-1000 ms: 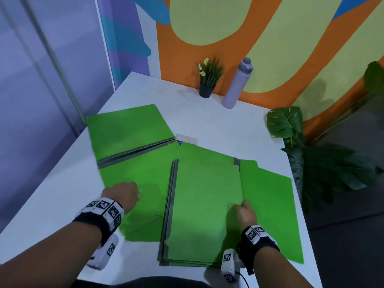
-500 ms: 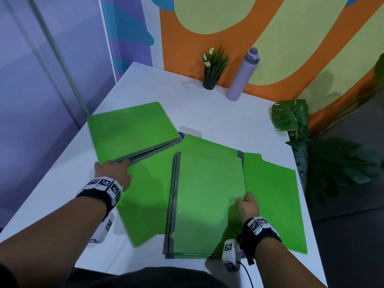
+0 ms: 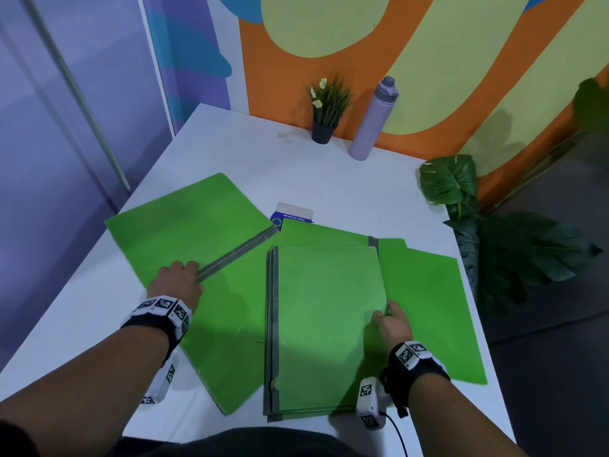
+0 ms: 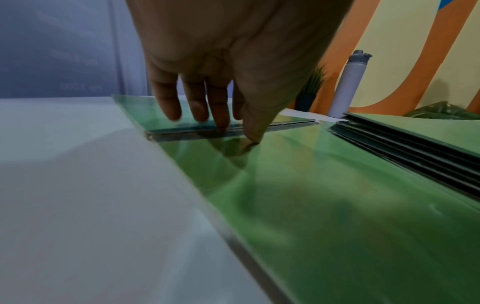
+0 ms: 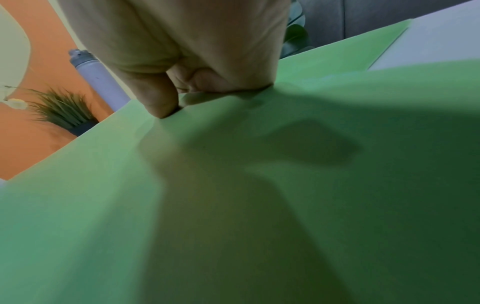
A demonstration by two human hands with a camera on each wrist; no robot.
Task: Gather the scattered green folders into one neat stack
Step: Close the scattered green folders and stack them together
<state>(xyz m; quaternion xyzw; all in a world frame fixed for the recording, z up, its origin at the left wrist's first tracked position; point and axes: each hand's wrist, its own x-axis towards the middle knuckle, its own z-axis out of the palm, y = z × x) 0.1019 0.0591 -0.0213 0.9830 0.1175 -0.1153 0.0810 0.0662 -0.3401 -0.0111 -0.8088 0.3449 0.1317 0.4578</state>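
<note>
Both hands worked at the green folders on the white rectangular table. At about nine o'clock from the middle of the spread, the left hand lay on the near corner of the flat green card folder with a grey spine edge, its straight fingers spread over the cover and its thumb down at the spine, touching the large green sheet-like folder beneath. At about four o'clock, the right hand pinched the right edge of the neat stack of green folders with grey spines, thumb on the top cover and fingers curled under it; in the right wrist view the thumb pressed into the green surface. That stack sat at six o'clock, nearest the person, overlapping the large folder on its left and another flat green tabbed folder on its right. At twelve o'clock a small white and blue card peeked out just behind the folders. Farther off, near the orange and yellow wall, stood a small dark pot of grass with yellow flowers and, beside it at one o'clock, a tall lilac water bottle with a grey cap. Broad dark green leaves hung past the table's right edge at three o'clock.
</note>
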